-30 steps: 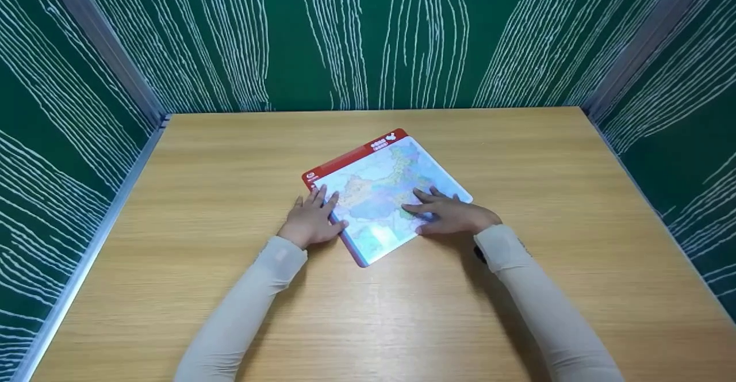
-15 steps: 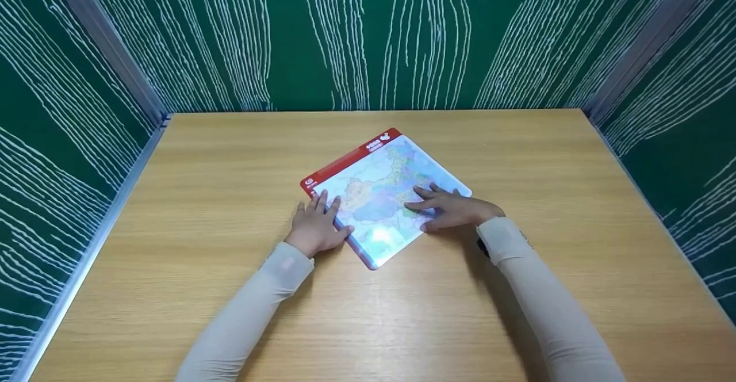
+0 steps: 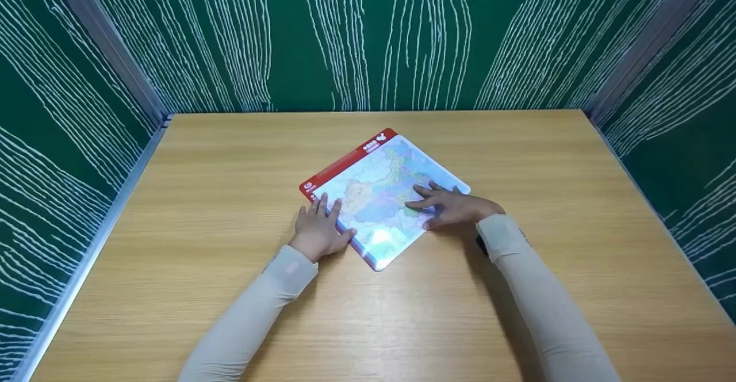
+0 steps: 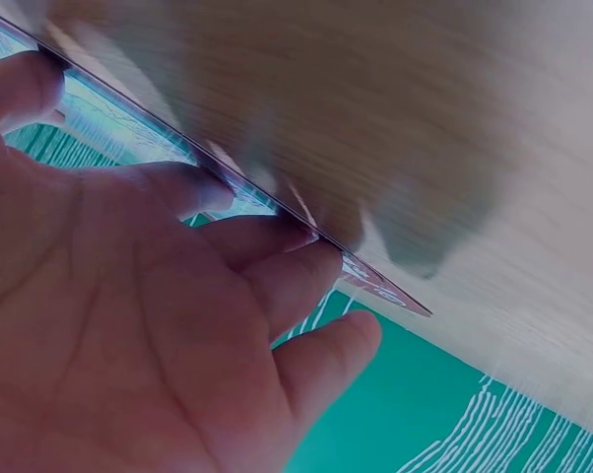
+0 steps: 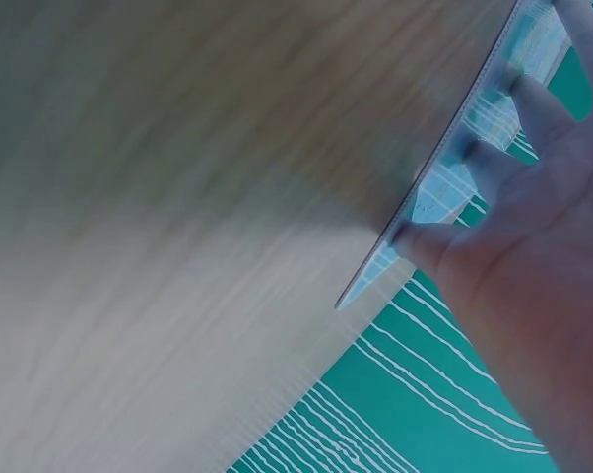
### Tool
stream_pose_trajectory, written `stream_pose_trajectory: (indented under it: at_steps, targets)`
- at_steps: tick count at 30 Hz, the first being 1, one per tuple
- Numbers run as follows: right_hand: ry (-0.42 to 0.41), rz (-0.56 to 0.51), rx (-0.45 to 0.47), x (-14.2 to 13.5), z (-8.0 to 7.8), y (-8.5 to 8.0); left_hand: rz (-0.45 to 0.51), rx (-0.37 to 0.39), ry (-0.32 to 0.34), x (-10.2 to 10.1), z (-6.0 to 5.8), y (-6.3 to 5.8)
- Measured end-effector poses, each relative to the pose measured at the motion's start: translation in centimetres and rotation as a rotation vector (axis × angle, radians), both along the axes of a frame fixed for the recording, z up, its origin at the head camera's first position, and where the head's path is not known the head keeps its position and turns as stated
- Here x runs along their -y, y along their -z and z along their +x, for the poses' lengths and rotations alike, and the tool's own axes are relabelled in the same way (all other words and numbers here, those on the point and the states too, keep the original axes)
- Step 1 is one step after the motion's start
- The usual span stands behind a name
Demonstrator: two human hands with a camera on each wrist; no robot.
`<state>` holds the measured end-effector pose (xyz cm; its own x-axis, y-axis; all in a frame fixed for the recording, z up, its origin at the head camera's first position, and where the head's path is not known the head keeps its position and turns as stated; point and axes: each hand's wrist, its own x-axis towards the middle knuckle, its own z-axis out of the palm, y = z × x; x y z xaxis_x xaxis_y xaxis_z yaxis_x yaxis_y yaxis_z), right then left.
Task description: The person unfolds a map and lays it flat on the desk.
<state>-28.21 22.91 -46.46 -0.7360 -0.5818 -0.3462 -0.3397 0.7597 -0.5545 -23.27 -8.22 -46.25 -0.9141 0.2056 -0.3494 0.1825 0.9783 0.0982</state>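
A flat map board [image 3: 368, 189] with a red header strip along its far-left edge lies turned at an angle on the wooden table. My left hand [image 3: 319, 231] rests at its left edge, fingertips on the border and thumb lower down the same side. Spread fingers of my right hand [image 3: 451, 205] touch the map's printed face near its right corner. In the left wrist view, the fingers of the left hand [image 4: 168, 286] lie along the thin edge of the board. The right wrist view has the right hand [image 5: 533, 217] with fingertips on the board's glossy surface [image 5: 439, 192].
The wooden table [image 3: 230, 157] spreads out around the board. Green panels with white wavy lines [image 3: 368, 37] stand behind it and on both sides, with grey metal posts [image 3: 109, 42] at the corners. A bright reflection shows on the map's lower part.
The map board has turned slightly anticlockwise: its near corner has shifted right and its far corner left. My left hand has slid a little toward me and rightward; the right hand has barely moved.
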Motion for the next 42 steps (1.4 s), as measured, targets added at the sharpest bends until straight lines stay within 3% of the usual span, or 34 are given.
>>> stream_pose_trajectory:
  at_steps: [10, 16, 25, 28, 34, 42]
  targets:
    - [0.013, -0.010, -0.016, 0.3, 0.3, 0.0, -0.055, -0.006, 0.013, -0.2, -0.2, 0.2]
    - [0.066, 0.026, -0.019, 0.9, 0.9, -0.4, -0.050, -0.035, 0.027, -0.3, -0.3, 0.3]
    - [0.052, 0.054, -0.101, 1.8, 2.5, -0.7, -0.036, -0.106, 0.107, 0.3, -0.6, -0.1]
    - [0.051, 0.007, -0.124, 2.0, 3.1, -0.7, -0.011, -0.140, 0.150, 0.9, -1.3, -0.2]
    - [0.130, -0.091, -0.092, 2.5, 4.6, -0.9, 0.091, -0.184, 0.225, 2.2, -3.3, 0.0]
    - [0.223, -0.088, -0.063, 3.9, 6.5, -0.7, 0.137, -0.105, 0.230, 4.0, -5.8, 0.2]
